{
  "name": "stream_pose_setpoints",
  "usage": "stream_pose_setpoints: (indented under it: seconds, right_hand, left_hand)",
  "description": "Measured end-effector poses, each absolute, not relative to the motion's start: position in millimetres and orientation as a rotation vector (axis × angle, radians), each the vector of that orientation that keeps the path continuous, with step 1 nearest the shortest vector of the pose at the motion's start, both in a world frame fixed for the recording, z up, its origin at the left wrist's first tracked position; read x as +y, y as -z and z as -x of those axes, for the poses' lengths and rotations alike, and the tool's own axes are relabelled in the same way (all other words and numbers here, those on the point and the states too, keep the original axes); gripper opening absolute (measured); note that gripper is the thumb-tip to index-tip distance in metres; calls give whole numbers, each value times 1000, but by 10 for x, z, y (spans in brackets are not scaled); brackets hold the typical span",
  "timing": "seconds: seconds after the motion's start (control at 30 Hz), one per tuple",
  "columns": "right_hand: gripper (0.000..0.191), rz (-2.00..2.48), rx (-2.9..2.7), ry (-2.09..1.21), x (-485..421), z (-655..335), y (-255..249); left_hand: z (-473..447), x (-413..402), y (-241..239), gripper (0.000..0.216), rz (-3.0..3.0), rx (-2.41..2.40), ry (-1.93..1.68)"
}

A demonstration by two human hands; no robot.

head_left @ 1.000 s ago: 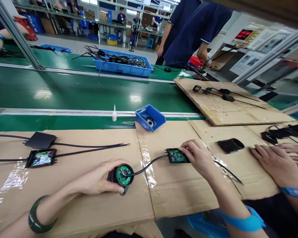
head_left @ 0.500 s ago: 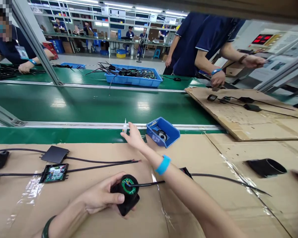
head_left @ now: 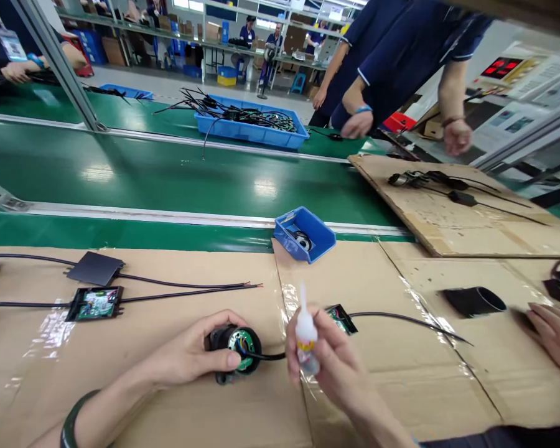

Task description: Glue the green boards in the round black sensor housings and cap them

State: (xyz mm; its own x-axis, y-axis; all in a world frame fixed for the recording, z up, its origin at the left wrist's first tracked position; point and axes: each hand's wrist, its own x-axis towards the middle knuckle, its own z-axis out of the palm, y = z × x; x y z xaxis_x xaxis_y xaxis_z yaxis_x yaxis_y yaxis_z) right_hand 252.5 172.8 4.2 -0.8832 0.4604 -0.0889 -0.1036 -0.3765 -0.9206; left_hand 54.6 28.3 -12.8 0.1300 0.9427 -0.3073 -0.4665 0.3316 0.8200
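Observation:
My left hand (head_left: 193, 354) is closed around a round black housing (head_left: 236, 351) with a green circuit ring inside, tilted on its side on the cardboard. A black cable runs from it to a small open circuit box (head_left: 340, 318). My right hand (head_left: 329, 361) grips a small white glue bottle (head_left: 305, 333), nozzle up, just right of the housing.
A blue bin (head_left: 303, 233) sits at the edge of the green conveyor (head_left: 168, 177). Another circuit box (head_left: 94, 303) and a black lid (head_left: 96, 269) with cables lie at left. A black sleeve (head_left: 473, 301) lies at right near another person's hand (head_left: 557, 333). Co-workers stand behind.
My right hand took the glue bottle from the conveyor edge and brought it back beside the housing. My left hand tilted the housing onto its side.

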Motion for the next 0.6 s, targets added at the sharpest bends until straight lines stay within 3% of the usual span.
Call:
stream_pose_setpoints:
  seconds: [0.27, 0.6]
  right_hand:
    - [34, 507, -1456, -2127, 1506, -2549, 287]
    - [30, 693, -1291, -2170, 1564, -2701, 163]
  left_hand:
    - [-681, 345, 108, 48, -553, 898, -988]
    - [-894, 456, 50, 27, -967, 1496, -1046]
